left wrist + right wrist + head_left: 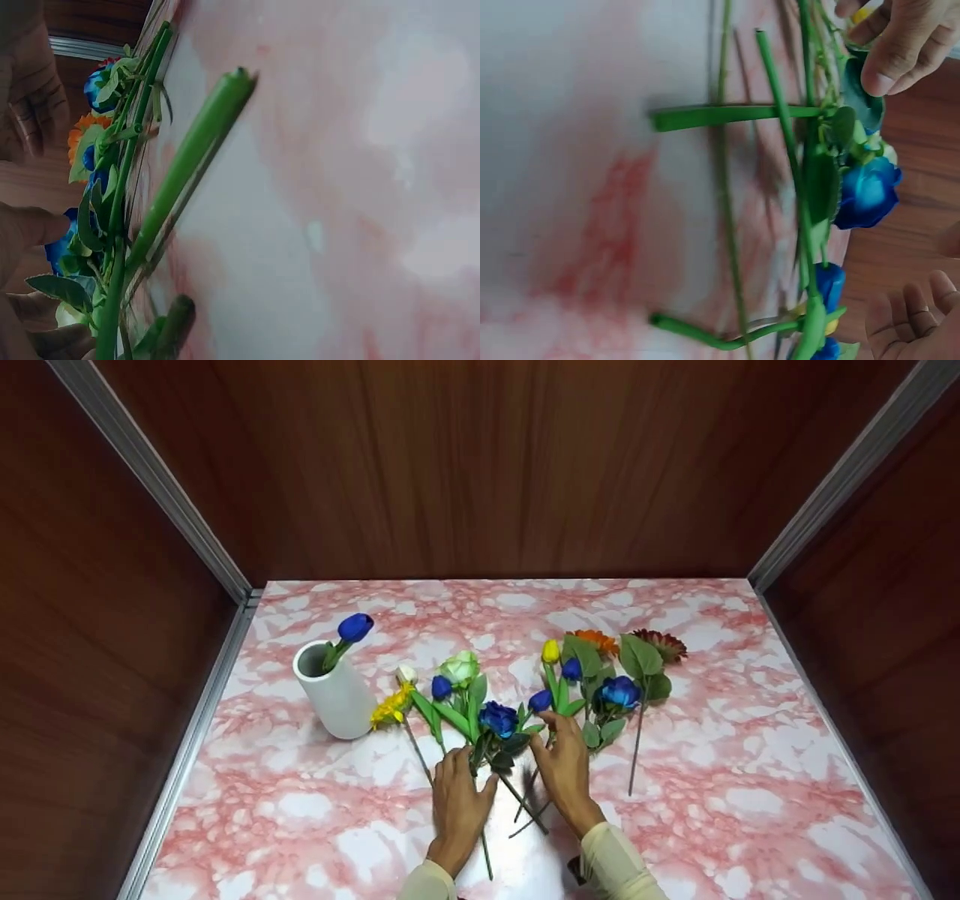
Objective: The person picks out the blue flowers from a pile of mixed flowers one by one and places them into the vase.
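Blue tulips, a blue rose [499, 719], a pale green rose [460, 668] and a yellow sunflower [393, 706] lie on the marbled table. My left hand [459, 799] is over the stems just below the blue rose, thumb spread away from the fingers. Its thumb [37, 226] overlaps the blue rose in the left wrist view. Beside a blue tulip [540, 701], my right hand [562, 761] reaches with loosely bent fingers, which appear relaxed and apart in the right wrist view. Green stems [720, 114] cross each other below the blooms.
A white vase [339, 699] stands at the left with one blue tulip [355, 628] in it. Right of my hands lie a blue-teal rose [621, 691], an orange flower [595, 641], a dark red flower [663, 645] and a yellow tulip [551, 651]. Wooden panels [495, 472] enclose the table.
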The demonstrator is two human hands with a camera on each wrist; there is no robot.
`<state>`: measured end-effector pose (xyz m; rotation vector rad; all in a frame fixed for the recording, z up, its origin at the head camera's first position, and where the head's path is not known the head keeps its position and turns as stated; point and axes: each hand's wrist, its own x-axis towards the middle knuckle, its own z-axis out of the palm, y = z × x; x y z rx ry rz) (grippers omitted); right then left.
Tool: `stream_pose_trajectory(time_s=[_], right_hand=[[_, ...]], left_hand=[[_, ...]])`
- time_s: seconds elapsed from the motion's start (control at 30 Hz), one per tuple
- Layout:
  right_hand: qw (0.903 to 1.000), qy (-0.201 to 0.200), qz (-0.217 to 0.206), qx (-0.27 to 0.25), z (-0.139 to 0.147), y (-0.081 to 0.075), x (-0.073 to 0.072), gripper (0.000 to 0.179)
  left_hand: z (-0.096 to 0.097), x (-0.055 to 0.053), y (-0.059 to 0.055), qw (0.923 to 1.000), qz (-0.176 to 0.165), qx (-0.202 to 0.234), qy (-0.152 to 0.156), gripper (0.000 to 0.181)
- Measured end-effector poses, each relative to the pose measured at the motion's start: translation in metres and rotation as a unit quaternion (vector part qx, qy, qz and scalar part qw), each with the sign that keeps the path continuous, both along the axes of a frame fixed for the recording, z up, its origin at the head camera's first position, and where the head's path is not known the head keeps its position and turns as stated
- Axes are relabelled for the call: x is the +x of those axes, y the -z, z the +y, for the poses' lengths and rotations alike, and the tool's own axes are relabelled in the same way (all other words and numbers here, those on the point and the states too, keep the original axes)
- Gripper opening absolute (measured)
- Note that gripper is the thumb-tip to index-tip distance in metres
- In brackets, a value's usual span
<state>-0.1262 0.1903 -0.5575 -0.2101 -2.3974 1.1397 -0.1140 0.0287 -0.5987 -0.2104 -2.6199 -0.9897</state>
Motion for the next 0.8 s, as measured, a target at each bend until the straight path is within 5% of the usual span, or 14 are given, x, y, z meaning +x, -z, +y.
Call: stream_pose_trajectory(time_s=[0.2, 0.33, 0.5, 0.8], right_hand=[[0.9995, 0.000, -0.011, 0.029, -0.001, 0.015, 0.006, 0.037], [0.9988, -0.020, -0.040, 0.022, -0.005, 0.021, 0.008, 0.038], [0.9952, -0.042, -0.088, -0.001, -0.008, 0.021, 0.008, 0.035], [0.9900, -0.081, -0.115, -0.011, -0.012, 0.013, 0.006, 0.028]], left_hand=[[0.003, 0.001, 0.004, 0.9995, -0.030, -0.008, -0.001, 0.058], [0.003, 0.001, 0.009, 0.9998, -0.018, -0.002, 0.004, 0.051], [0.000, 0.000, 0.012, 1.0000, 0.007, 0.005, 0.002, 0.041], [-0.003, -0.003, 0.005, 0.9998, -0.003, 0.021, 0.004, 0.029]])
